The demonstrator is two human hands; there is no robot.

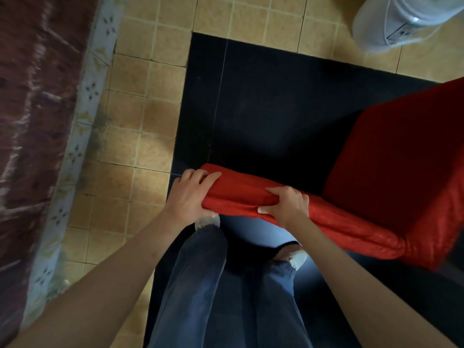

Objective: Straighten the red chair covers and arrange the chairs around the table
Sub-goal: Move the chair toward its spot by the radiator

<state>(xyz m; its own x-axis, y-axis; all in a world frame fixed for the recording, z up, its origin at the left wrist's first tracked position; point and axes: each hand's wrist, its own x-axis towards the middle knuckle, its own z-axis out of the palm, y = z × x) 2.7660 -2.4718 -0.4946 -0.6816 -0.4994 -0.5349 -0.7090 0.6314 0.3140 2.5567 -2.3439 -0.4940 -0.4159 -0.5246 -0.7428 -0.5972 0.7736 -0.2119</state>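
Note:
A chair in a red cover (391, 167) stands at the right, seen from above. Its seat fills the right side and its padded backrest top (241, 194) runs from centre towards the lower right. My left hand (193, 194) grips the left end of the backrest top, fingers curled over the fabric. My right hand (286, 204) pinches the red cover a little further right along the same edge. The cover is wrinkled near the backrest's right end. No table is in view.
The chair stands on a black floor panel (263, 101) set in tan tiles (140, 126). A dark red patterned wall with a pale tiled border (82, 116) runs down the left. A white container (401, 18) is at the top right. My legs and shoes are below the backrest.

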